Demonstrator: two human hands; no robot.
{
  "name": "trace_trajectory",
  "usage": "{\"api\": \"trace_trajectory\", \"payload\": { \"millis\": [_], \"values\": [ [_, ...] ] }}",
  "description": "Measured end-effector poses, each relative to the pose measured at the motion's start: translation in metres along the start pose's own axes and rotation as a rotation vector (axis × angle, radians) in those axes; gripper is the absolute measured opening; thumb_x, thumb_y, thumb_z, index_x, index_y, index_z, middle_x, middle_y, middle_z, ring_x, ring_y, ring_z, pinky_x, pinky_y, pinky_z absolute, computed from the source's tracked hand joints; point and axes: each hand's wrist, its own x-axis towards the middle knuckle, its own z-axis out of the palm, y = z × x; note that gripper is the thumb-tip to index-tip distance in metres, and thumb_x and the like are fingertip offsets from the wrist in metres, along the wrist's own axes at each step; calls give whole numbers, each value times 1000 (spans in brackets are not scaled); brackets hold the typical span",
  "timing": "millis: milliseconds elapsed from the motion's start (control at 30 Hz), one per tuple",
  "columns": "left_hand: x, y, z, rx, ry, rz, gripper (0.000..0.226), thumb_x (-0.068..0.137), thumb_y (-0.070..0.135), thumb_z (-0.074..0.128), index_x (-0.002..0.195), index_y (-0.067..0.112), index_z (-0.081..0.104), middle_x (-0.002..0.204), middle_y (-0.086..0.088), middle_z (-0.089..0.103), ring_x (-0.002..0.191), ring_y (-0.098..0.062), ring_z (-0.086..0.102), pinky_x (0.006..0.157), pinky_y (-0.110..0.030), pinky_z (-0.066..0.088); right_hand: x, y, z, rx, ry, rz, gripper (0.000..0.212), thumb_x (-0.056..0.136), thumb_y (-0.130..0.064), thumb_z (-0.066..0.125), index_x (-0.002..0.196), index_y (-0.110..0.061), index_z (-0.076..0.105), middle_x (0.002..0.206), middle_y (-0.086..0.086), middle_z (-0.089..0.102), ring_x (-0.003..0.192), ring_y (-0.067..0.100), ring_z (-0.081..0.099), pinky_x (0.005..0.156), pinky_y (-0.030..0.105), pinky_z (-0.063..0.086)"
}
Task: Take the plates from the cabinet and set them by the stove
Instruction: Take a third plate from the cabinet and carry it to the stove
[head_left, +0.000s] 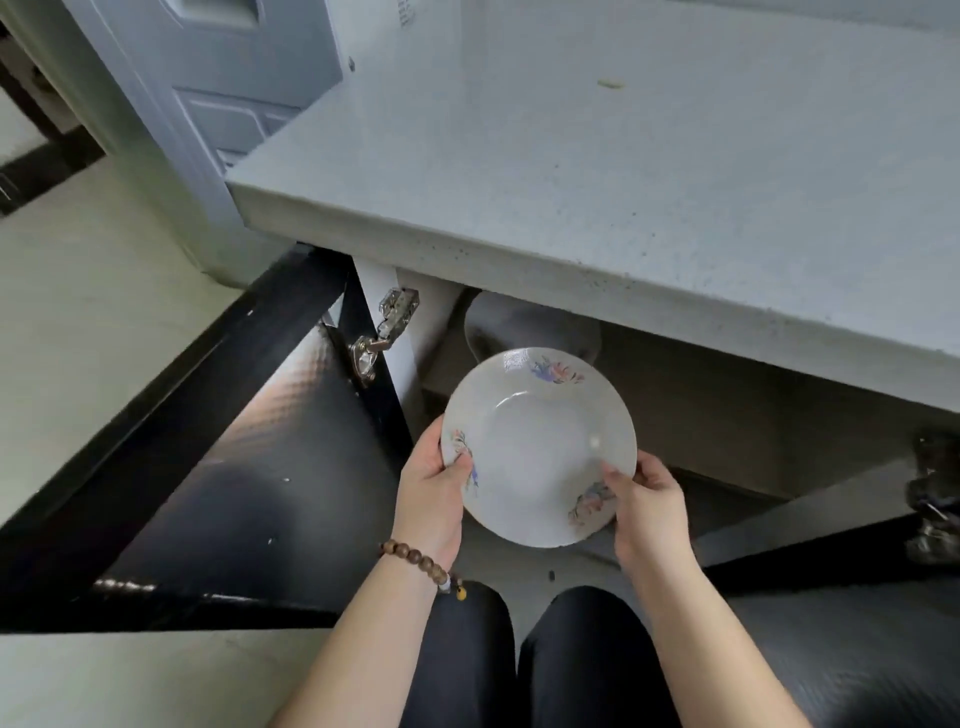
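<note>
Both hands, left hand (434, 486) and right hand (649, 506), grip a flowered plate (537, 447) before the open cabinet (701, 384)

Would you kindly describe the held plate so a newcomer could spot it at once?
Under the speckled grey countertop is an open cabinet. There the left hand and right hand grip a round white plate; unlike the shadowed pale dish behind, its rim bears flowers.
</note>
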Motion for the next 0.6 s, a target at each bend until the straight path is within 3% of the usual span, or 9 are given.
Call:
{"api": "trace_trajectory", "payload": {
  "millis": [67,200,367,500,600],
  "values": [
    [-20,14,3,5,16,-39,46,94,-13,40,127,13,59,127,-13,65,121,-32,58,104,-57,43,-22,-13,-8,-38,12,28,19,93,-2,57,96,-19,65,93,5,69,90,24,63,73,33,50],
    [-57,40,5,34,88,-110,50,90,-15,43,110,24,68,118,-11,69,117,-34,60,101,-58,45,-65,-36,-24,-117,19,62,17,91,-2,59,94,-18,66,87,2,69,86,21,64,74,31,50],
    [-108,66,8,118,174,-222,46,93,-10,45,125,18,62,119,-7,69,114,-28,62,100,-55,47,-121,-65,-41,-179,38,126,16,91,0,58,100,-11,66,87,1,71,80,16,66,63,21,50],
    [-156,91,8,201,245,-280,41,95,-1,50,121,26,65,112,4,72,107,-18,65,95,-49,53,-166,-93,-55,-277,26,177,17,92,-6,58,105,-14,66,94,2,72,87,19,66,75,32,53],
    [-190,117,11,237,278,-281,40,95,1,51,123,25,64,113,4,71,107,-17,65,91,-47,55,-195,-116,-62,-310,-7,181,15,92,-8,58,103,-16,66,94,2,72,89,21,66,75,34,51]
  ]
}}
